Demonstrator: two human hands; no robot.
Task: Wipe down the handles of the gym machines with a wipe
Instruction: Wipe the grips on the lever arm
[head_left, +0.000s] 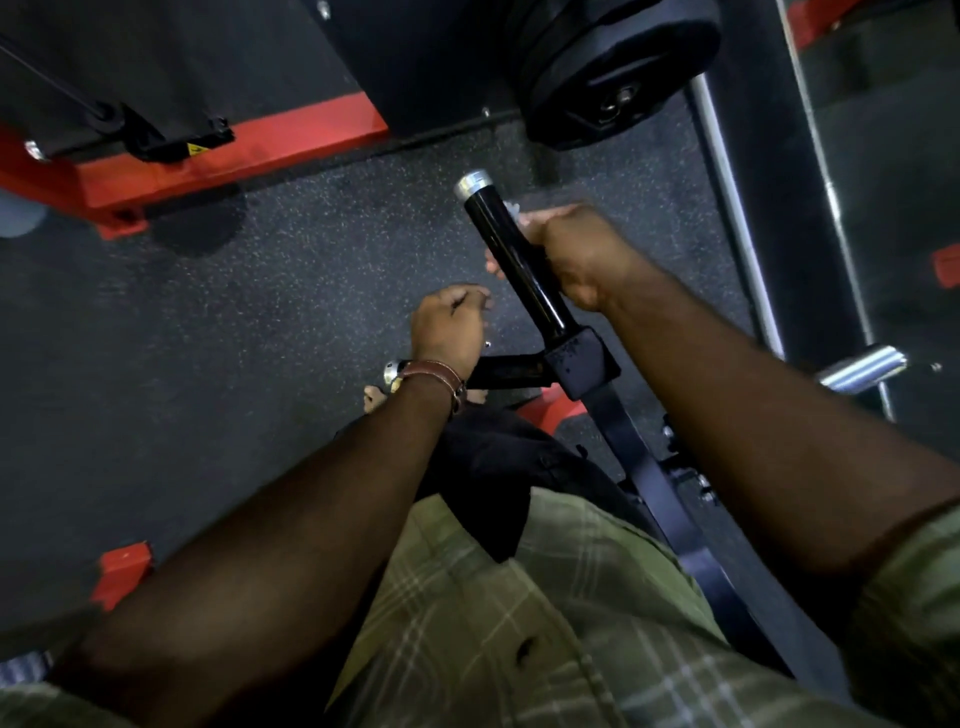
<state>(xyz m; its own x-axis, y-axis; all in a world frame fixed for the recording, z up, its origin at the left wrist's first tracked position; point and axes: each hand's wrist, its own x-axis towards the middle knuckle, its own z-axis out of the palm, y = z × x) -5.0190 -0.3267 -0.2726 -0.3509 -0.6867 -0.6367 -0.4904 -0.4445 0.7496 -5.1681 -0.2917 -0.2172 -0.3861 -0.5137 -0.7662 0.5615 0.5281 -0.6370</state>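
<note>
The speckled rubber floor (291, 291) filled most of the head view, with a red machine frame (218, 166) running across the upper left and a black weight plate (618, 73) at the top. From a black bracket (582, 361) near the middle, the black handle (511, 254) rose up and to the left, its long axis slanting toward a silver end cap (474, 183). The right hand (571, 254) was the nearer one: it was wrapped round the handle's middle from the right side, fingers curled behind the bar and their tips showing on its left edge. A pale, blurred scrap by the knuckles was probably the wipe (514, 210), pressed between palm and bar, though too smeared to be certain. The stretch of bar below the grip, down to the bracket, lay bare, so a stroke along the slant seemed the step in hand. The left hand (449, 325) hung just left of the handle's base, apart from it, fingers loosely curled on nothing visible, a leather wristband (431, 376) at the wrist.
</note>
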